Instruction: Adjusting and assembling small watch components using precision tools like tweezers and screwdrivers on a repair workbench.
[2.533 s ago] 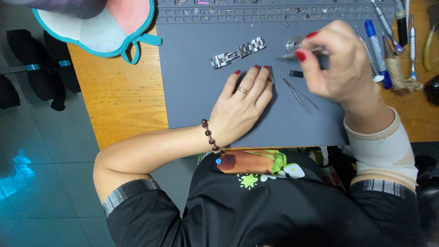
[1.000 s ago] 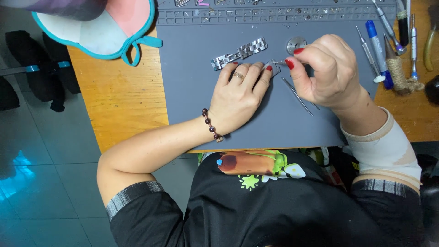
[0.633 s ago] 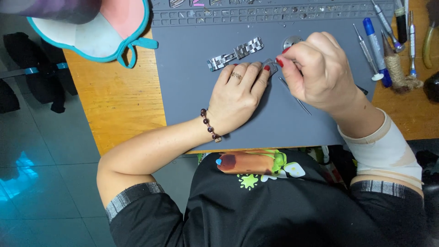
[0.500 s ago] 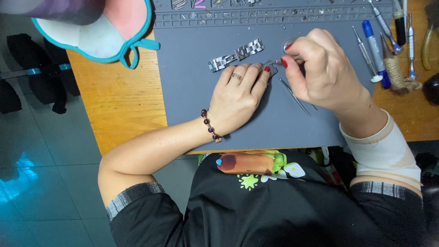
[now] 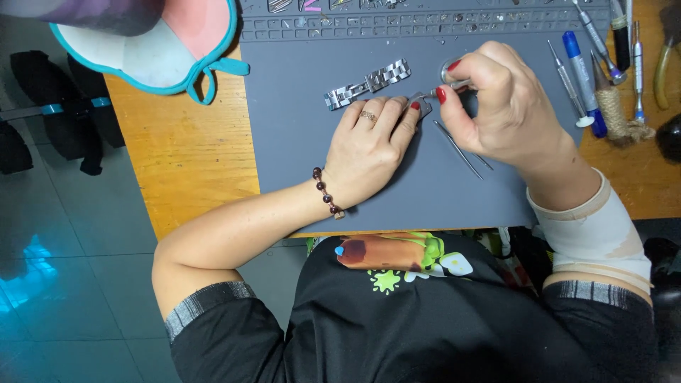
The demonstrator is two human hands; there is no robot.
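**Right hand** (image 5: 507,106): closed in a pinch on a thin metal tool (image 5: 441,90). The tip reaches left to the small metal piece (image 5: 423,106) under your other hand's fingertips. The tool's long axis lies nearly level across the mat, tip to your left, shaft hidden in your fist.

**Left hand** (image 5: 369,145): flat, palm down, fingers together, fingertips pressing the small metal piece against the grey work mat (image 5: 305,142). It grips nothing; it only pins. The fingers cover most of the piece, so its heading cannot be told.

**Watch bracelet section** (image 5: 367,84): lies free on the mat just above your left fingertips, apart from them. Long axis slants, lower end to your left, higher end to your right.

**Loose pins** (image 5: 460,147): two thin rods below your right hand, slanting down to the right.

**Round metal part** (image 5: 448,69): partly behind your right fingers; what it is cannot be told.

**Tool row** (image 5: 589,64): screwdrivers and a blue pen-shaped tool at the mat's right edge.

**Risks, as judged:**
- The tip may skid off the piece and jab your left fingertips, since they sit right at the contact point.
- Uneven pressure could let the piece spring away across the mat.
- Your right wrist could sweep the loose pins off the near edge.
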